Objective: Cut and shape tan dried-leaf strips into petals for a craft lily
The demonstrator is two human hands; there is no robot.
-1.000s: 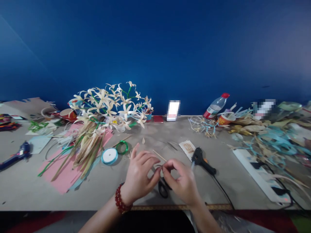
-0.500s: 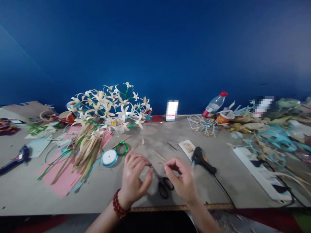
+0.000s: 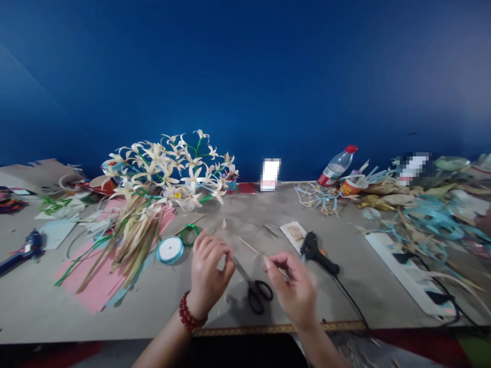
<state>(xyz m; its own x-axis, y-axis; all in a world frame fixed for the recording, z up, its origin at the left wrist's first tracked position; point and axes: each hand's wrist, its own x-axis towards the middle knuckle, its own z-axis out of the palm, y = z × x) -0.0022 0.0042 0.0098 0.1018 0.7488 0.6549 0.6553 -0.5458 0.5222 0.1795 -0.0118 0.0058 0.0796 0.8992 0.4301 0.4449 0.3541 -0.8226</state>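
Observation:
My left hand (image 3: 211, 271), with a red bead bracelet (image 3: 188, 312) at the wrist, has its thumb and forefinger pressed together; what they pinch, if anything, is too small to name. Thumb and fingers of my right hand (image 3: 289, 281) also meet in a pinch, with perhaps a thin pale strand at the tips. Between the hands, black-handled scissors (image 3: 256, 295) lie on the table. A thin stick (image 3: 248, 245) is just beyond them. Left of my left hand are a blue-and-white ribbon spool (image 3: 170, 250) and a green coil (image 3: 189, 235).
White flowers (image 3: 172, 168) stand at the back left above dried leaves (image 3: 134, 245) and pink paper (image 3: 86, 276). A black glue gun (image 3: 318, 253) and a power strip (image 3: 406, 276) lie to the right. A bottle (image 3: 337, 166) leans at the back.
My left thumb has closed onto the forefinger. My right hand has turned a little and moved slightly right, away from my left hand.

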